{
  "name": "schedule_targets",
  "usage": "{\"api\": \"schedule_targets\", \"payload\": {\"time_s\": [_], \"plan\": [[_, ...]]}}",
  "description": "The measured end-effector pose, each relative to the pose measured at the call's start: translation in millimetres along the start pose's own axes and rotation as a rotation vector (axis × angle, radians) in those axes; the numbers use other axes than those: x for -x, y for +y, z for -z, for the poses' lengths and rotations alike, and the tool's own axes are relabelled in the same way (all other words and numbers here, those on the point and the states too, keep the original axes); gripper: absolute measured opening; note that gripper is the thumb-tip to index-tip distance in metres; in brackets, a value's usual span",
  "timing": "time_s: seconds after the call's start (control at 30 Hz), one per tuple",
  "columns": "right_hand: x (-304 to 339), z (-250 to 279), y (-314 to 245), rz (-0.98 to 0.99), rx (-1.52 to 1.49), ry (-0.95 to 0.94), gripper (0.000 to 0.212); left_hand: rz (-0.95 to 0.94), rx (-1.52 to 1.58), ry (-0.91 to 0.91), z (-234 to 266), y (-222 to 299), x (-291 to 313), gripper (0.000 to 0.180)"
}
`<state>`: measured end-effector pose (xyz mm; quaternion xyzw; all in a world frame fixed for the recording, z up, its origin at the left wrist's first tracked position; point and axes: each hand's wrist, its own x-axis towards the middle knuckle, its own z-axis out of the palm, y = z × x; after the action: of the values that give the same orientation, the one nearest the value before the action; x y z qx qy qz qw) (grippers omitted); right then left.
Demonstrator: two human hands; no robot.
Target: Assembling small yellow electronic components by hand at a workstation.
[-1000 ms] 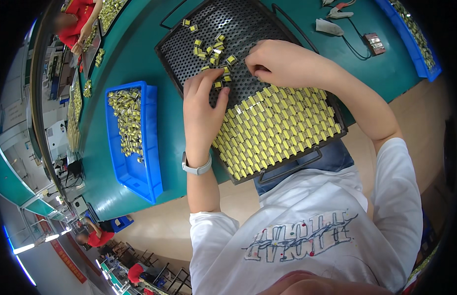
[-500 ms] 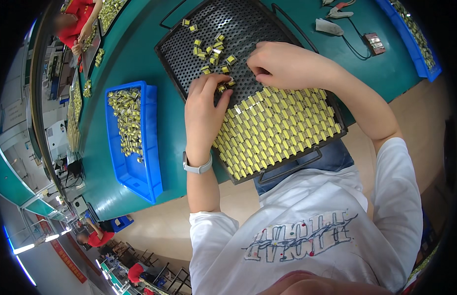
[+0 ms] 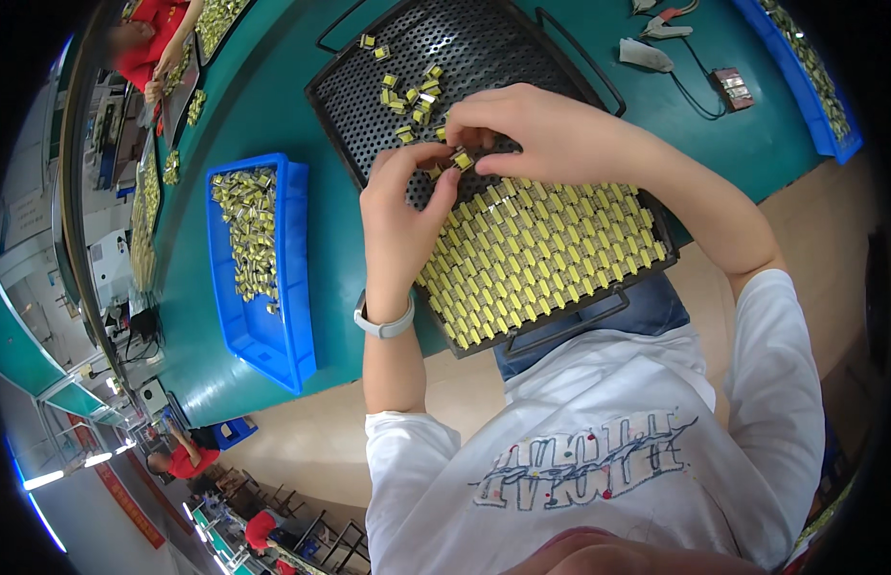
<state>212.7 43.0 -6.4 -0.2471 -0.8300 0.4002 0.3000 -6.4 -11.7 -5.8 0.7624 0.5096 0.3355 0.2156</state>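
A black perforated metal tray point(image 3: 508, 57) lies tilted across the bench in front of me. Its near half carries close rows of small yellow-taped transformers point(image 3: 541, 244). More loose transformers point(image 3: 422, 101) are scattered over the far left part of the tray. My left hand point(image 3: 398, 206) is bent over the tray's left side, thumb and forefinger closed at one yellow transformer point(image 3: 462, 161); another shows beneath its fingers. From the other side my right hand point(image 3: 527, 129) meets that same transformer with curled fingers, its thumb just beyond the last row. The exact fingertip contact is partly hidden.
Left of the tray stands a blue bin point(image 3: 297, 278) part-filled with loose transformers. Another blue bin point(image 3: 829, 129) is at the far right. A corded device point(image 3: 731, 88) and white-wrapped pieces point(image 3: 647, 55) lie beyond the tray. A co-worker in red point(image 3: 158, 48) works at the far left.
My right hand has moved left to meet my left hand, and a transformer now shows between their fingertips. The left hand has stayed nearly in place.
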Motion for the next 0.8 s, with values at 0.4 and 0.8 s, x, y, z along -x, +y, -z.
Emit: {"api": "schedule_targets", "payload": {"time_s": [0.4,0.8], "plan": [[-1,1,-10,-0.029,-0.190,0.051,0.015,0.159,0.505,0.055,4,-1,8,0.016],[-1,3,-11,-0.011,-0.137,0.012,0.013,0.153,0.457,0.028,4,-3,8,0.014]]}}
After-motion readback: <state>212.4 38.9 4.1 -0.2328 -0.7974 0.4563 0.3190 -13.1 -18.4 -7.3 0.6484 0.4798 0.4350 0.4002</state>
